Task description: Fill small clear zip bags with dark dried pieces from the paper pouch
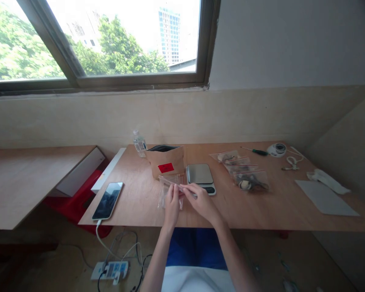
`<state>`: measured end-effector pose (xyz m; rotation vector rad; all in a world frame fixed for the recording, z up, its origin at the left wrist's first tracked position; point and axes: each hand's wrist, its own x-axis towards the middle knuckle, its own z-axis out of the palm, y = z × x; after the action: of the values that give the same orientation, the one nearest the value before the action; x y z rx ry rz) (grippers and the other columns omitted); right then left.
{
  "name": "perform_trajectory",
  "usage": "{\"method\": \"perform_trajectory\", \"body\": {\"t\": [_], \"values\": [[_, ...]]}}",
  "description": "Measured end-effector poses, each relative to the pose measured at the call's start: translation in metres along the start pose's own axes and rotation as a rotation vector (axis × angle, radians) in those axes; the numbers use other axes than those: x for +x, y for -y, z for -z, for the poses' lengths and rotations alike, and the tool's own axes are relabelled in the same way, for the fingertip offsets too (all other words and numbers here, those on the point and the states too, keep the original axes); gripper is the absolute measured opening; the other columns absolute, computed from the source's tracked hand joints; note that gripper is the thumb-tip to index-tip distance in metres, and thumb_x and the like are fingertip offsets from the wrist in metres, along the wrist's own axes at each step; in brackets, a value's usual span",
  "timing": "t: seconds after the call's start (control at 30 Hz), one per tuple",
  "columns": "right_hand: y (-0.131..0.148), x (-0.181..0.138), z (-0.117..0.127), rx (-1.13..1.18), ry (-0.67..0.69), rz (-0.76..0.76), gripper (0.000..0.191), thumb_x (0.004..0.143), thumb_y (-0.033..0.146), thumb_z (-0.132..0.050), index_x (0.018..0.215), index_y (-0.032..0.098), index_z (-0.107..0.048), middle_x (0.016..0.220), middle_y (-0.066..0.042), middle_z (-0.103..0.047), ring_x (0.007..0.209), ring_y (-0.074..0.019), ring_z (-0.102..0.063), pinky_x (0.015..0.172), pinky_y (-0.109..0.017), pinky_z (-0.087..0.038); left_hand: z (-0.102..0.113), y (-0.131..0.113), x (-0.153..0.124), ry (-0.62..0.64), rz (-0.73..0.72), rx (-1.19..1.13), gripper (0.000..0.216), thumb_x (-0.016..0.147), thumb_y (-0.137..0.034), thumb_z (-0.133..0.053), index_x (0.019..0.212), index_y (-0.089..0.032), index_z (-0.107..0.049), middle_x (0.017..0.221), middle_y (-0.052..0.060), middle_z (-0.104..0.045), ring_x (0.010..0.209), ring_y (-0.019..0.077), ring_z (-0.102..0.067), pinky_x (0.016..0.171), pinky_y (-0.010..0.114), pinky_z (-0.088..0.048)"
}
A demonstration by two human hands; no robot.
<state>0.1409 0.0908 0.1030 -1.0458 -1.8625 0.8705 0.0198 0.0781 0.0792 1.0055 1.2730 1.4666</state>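
My left hand (172, 202) and my right hand (200, 198) meet over the front middle of the wooden table (280, 207). Both pinch the top edge of a small clear zip bag (167, 188) that hangs in front of a brown paper bag (167, 162) with a red label. What the clear bag holds is too small to make out. A small digital scale (200, 175) sits just behind my right hand.
A phone (108, 200) on a white cable lies at the table's left. A water bottle (139, 144) stands behind. Several filled clear bags (245, 172), a screwdriver (257, 151), a tape roll (276, 149), scissors (290, 163) and a sheet of paper (325, 198) lie right. A power strip (111, 270) is on the floor.
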Motion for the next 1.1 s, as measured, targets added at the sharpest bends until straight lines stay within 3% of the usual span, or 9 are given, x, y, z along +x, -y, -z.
{"method": "perform_trajectory", "body": {"t": [0.17,0.33,0.67,0.77,0.93,1.03,1.1], "values": [[0.004,0.002,0.001,-0.036,0.003,-0.03,0.021,0.085,0.031,-0.053,0.1,0.023,-0.065,0.093,-0.003,-0.067,0.086,-0.0163,-0.061,0.078,-0.026,-0.046,0.006,-0.002,-0.002,0.07,-0.013,0.033,0.032,0.085,-0.048,-0.044,0.083,-0.018,-0.056,0.081,0.002,-0.064,0.078,0.015,-0.061,0.071,0.024,-0.048],[0.009,0.003,0.005,-0.056,0.037,-0.046,0.022,0.088,0.033,-0.048,0.093,0.022,-0.067,0.09,-0.003,-0.069,0.082,-0.0164,-0.063,0.074,-0.025,-0.046,0.007,-0.003,-0.003,0.132,-0.029,0.099,0.033,0.088,-0.047,-0.039,0.08,-0.019,-0.053,0.068,0.0,-0.06,0.065,0.0136,-0.058,0.061,0.022,-0.046],[0.015,0.01,0.015,-0.091,0.087,-0.071,0.018,0.083,0.03,-0.051,0.08,0.021,-0.066,0.075,0.0,-0.07,0.071,-0.0153,-0.065,0.066,-0.023,-0.047,0.008,-0.003,-0.006,0.125,-0.244,0.434,0.032,0.09,-0.036,-0.035,0.066,-0.018,-0.048,0.061,-0.001,-0.057,0.057,0.0109,-0.053,0.055,0.02,-0.039],[0.01,0.014,0.017,-0.196,-0.028,-0.045,0.016,0.081,0.028,-0.051,0.073,0.02,-0.063,0.072,-0.001,-0.068,0.068,-0.0161,-0.064,0.064,-0.024,-0.046,0.007,0.0,-0.008,0.123,-0.242,0.488,0.03,0.089,-0.032,-0.038,0.065,-0.018,-0.049,0.059,-0.002,-0.059,0.053,0.01,-0.053,0.053,0.019,-0.037],[-0.002,0.026,0.039,-0.157,-0.479,-0.09,0.017,0.081,0.033,-0.051,0.077,0.018,-0.057,0.074,-0.005,-0.068,0.069,-0.0186,-0.065,0.066,-0.028,-0.049,0.011,0.005,-0.02,0.124,-0.231,0.555,0.034,0.087,-0.027,-0.04,0.055,-0.018,-0.045,0.049,-0.003,-0.053,0.047,0.0087,-0.049,0.05,0.02,-0.035],[0.0,0.031,0.054,0.017,-0.49,-0.07,0.021,0.082,0.039,-0.053,0.08,0.018,-0.057,0.079,-0.007,-0.069,0.073,-0.019,-0.065,0.069,-0.03,-0.052,0.017,0.012,-0.023,0.157,-0.191,0.423,0.037,0.09,-0.033,-0.036,0.062,-0.017,-0.054,0.056,0.0,-0.056,0.052,0.0099,-0.052,0.05,0.02,-0.039],[0.005,0.033,0.057,0.12,-0.439,-0.09,0.024,0.081,0.041,-0.055,0.081,0.017,-0.058,0.079,-0.007,-0.069,0.074,-0.0193,-0.066,0.068,-0.031,-0.053,0.021,0.019,-0.019,0.2,-0.146,0.286,0.034,0.091,-0.037,-0.034,0.081,-0.017,-0.06,0.071,0.003,-0.062,0.061,0.0116,-0.057,0.053,0.021,-0.044]]}}
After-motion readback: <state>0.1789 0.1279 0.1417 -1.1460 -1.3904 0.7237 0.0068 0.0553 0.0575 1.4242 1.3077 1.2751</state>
